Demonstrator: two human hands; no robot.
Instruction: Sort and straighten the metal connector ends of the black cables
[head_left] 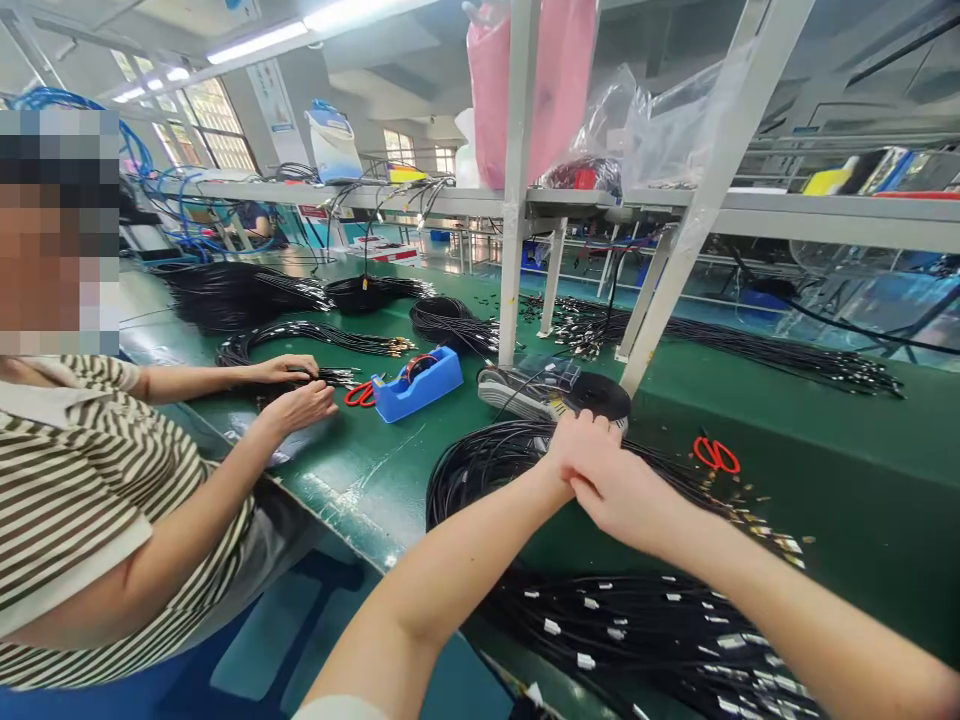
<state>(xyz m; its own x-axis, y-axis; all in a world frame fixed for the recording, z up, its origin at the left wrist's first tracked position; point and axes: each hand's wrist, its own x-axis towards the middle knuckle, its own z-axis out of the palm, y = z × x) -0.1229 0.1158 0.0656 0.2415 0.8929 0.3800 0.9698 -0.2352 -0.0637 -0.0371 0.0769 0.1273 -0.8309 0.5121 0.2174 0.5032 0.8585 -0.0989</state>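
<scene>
My left hand and my right hand meet and overlap at a grey tape dispenser carrying a black roll. The fingers of my right hand are curled, and what they hold is hidden. Most of my left hand's fingers are out of sight behind the right. Beneath my wrists a coil of black cables lies on the green table, its ends fanning to the right. Closer to me is a bundle of black cables with silvery connectors and white tags.
Red-handled scissors lie to the right. At left, a co-worker's hands handle cables beside a blue tape dispenser and other red-handled scissors. White shelf posts rise from the table; more cable bundles lie behind.
</scene>
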